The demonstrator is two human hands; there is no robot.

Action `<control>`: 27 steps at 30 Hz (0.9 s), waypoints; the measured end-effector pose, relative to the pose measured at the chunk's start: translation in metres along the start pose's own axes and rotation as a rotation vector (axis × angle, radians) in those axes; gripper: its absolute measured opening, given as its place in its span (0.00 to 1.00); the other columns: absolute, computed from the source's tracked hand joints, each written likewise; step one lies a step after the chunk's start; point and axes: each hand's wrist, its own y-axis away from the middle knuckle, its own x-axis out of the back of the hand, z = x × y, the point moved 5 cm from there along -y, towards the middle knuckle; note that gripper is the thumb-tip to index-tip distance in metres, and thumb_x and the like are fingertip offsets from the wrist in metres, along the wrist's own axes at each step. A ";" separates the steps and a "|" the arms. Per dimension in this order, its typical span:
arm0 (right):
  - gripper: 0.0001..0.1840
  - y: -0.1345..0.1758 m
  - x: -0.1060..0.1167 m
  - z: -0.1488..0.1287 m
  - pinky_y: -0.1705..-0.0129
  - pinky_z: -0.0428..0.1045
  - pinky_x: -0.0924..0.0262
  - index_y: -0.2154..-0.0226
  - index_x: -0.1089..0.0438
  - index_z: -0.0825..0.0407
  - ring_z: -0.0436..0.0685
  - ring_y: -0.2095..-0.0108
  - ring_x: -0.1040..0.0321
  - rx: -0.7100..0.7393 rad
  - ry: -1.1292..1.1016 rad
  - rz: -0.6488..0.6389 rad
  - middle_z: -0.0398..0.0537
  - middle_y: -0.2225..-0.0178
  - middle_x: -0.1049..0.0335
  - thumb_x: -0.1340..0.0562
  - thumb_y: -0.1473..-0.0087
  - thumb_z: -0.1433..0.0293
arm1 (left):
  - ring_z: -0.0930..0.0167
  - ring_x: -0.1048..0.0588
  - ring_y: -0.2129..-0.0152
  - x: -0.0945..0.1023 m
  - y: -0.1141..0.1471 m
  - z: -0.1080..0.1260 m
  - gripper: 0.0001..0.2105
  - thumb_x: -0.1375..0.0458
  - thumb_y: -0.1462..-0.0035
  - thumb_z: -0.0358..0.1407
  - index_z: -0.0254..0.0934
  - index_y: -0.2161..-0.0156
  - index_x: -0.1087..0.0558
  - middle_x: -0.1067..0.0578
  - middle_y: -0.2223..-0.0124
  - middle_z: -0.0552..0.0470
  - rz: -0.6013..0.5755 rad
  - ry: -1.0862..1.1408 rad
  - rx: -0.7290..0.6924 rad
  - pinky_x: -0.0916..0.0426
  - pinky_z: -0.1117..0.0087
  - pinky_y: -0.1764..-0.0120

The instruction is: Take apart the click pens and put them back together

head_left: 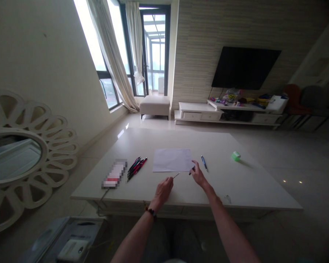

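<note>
— What's in front of you, biggest thing first?

— The bench (235, 182), pale and wide. I'll place everything off the sheet of paper (172, 160) lying flat near its middle. Left of the paper is a bundle of pens (136, 168), and further left a blurred flat object (114, 174). Just right of the paper lies a blue pen (204, 162); well to the right of that sits a small green thing (235, 156).

— And your hands?

— My left hand (162, 191) is just below the paper's near edge, fingers pinched on a thin stick (176, 175), maybe a pen refill. Its long axis runs up and right from my fingers, the tip almost at the paper's edge. My right hand (199, 175) is at the paper's near right corner, fingers curled around a small dark piece (191, 171); I can't tell what it is.

— Which hand is nearer the blue pen?

— The right one; the pen lies just beyond it, pointing away from me.

— Any containers?

— None on the bench.
</note>
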 end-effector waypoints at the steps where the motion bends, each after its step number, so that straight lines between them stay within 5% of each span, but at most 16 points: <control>1: 0.32 0.000 -0.002 0.005 0.69 0.45 0.45 0.45 0.48 0.53 0.50 0.76 0.39 0.006 0.130 -0.050 0.41 0.75 0.35 0.45 0.56 0.71 | 0.74 0.31 0.72 0.000 0.000 0.000 0.11 0.61 0.37 0.36 0.40 0.65 0.38 0.30 0.67 0.53 -0.002 -0.002 0.003 0.45 0.74 0.70; 5: 0.39 0.006 -0.016 0.023 0.66 0.45 0.46 0.41 0.53 0.54 0.52 0.73 0.36 0.018 0.479 -0.189 0.43 0.74 0.33 0.42 0.57 0.73 | 0.74 0.31 0.72 0.002 -0.001 0.002 0.11 0.62 0.37 0.36 0.40 0.65 0.38 0.30 0.67 0.53 -0.004 -0.012 0.020 0.45 0.73 0.70; 9: 0.38 0.010 -0.020 0.031 0.67 0.45 0.46 0.42 0.50 0.54 0.52 0.73 0.35 0.006 0.579 -0.145 0.44 0.74 0.32 0.41 0.56 0.71 | 0.74 0.31 0.72 0.002 -0.001 0.003 0.12 0.62 0.37 0.37 0.40 0.65 0.38 0.30 0.67 0.53 -0.012 -0.008 0.021 0.45 0.73 0.71; 14: 0.25 0.014 -0.018 0.019 0.71 0.45 0.44 0.54 0.34 0.56 0.52 0.76 0.37 0.051 0.280 0.005 0.43 0.78 0.34 0.41 0.53 0.61 | 0.74 0.31 0.71 0.001 -0.001 0.001 0.12 0.62 0.37 0.36 0.40 0.64 0.38 0.29 0.66 0.53 -0.008 -0.002 0.018 0.46 0.73 0.71; 21: 0.25 0.028 -0.066 0.000 0.83 0.43 0.50 0.72 0.30 0.57 0.47 0.84 0.45 0.067 -0.216 -0.116 0.42 0.83 0.37 0.41 0.57 0.50 | 0.73 0.31 0.70 0.002 0.000 0.002 0.11 0.61 0.37 0.36 0.40 0.65 0.38 0.29 0.66 0.53 -0.019 0.001 0.023 0.46 0.73 0.71; 27: 0.23 0.001 -0.040 -0.004 0.78 0.43 0.47 0.68 0.32 0.57 0.49 0.79 0.40 0.035 0.073 -0.031 0.46 0.77 0.33 0.52 0.47 0.56 | 0.74 0.31 0.71 0.001 -0.002 0.001 0.09 0.59 0.38 0.34 0.40 0.65 0.37 0.30 0.67 0.53 -0.040 -0.006 0.058 0.45 0.74 0.70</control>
